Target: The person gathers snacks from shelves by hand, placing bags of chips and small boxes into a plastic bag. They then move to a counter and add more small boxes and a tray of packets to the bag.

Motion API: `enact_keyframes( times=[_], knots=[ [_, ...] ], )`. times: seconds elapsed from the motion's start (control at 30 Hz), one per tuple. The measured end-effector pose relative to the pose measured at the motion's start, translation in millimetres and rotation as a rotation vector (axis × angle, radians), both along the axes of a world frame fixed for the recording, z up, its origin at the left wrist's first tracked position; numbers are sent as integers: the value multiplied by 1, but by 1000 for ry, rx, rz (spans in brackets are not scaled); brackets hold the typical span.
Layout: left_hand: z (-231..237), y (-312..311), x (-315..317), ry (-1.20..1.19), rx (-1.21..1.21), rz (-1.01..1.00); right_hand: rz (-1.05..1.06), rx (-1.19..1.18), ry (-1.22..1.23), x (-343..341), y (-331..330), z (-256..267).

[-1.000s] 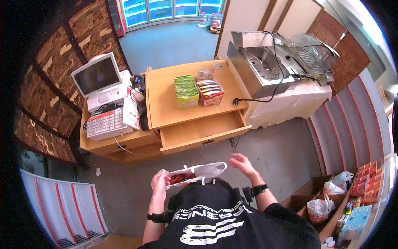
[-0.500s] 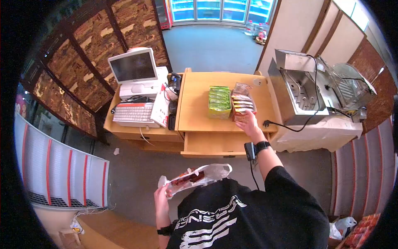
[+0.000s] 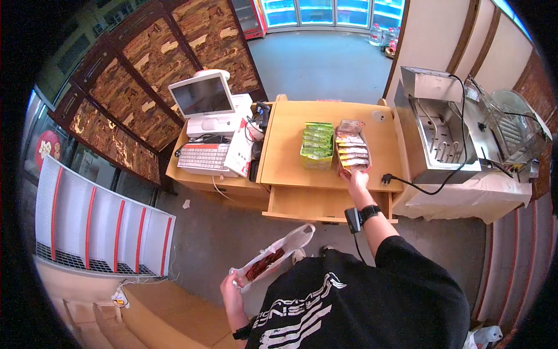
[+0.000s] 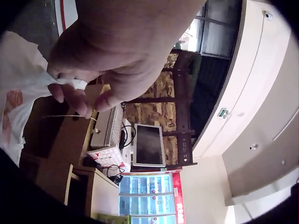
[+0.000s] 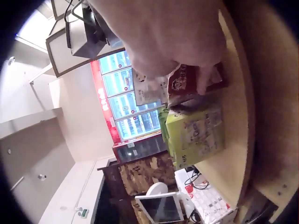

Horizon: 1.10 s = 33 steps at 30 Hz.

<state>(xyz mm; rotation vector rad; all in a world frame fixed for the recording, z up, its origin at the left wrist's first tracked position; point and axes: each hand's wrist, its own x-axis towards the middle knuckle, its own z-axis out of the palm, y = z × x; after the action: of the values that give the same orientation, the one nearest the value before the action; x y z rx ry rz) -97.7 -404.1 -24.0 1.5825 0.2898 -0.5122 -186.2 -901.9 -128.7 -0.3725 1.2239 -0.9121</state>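
Observation:
My left hand (image 3: 232, 294) grips the rim of a white plastic bag (image 3: 297, 240); reddish packets (image 3: 265, 265) show inside its mouth. In the left wrist view the fingers curl round the gathered plastic (image 4: 32, 77). On the desk, my right hand (image 3: 359, 182) holds the near end of a red open box (image 5: 187, 83) filled with a row of packets (image 3: 353, 152). One finger lies against the box's front in the right wrist view, while the hand hides much of its top. Beside it stands a green box (image 3: 317, 162) of green packets, its lid raised.
Below the desktop (image 3: 285, 139), a drawer (image 3: 302, 203) is pulled out. A monitor (image 3: 202, 96) and keyboard (image 3: 202, 157) stand to the left. On the right is a metal fryer (image 3: 433, 136), its black plug (image 3: 387, 179) on the desk edge. White shelving (image 3: 104, 221) stands at lower left.
My right hand has reached forward from near the bag to the red box, which now sits slightly turned from the green one. My left hand keeps the bag, now tilted more steeply. The head view has shifted.

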Motion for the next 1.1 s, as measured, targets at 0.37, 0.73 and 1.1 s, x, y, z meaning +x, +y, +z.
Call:
enact_keyframes(
  times=[0.37,0.73,1.1],
  knots=[
    [-13,1,-2,90,-107,160,358,-364,-306,-117,30,48],
    [45,-39,-10,-112,-70,199,781,-289,-137,-156,54,114],
    [117,-63,-8,-337,6,-215,1568,-141,-280,-78,125,66]
  ],
)
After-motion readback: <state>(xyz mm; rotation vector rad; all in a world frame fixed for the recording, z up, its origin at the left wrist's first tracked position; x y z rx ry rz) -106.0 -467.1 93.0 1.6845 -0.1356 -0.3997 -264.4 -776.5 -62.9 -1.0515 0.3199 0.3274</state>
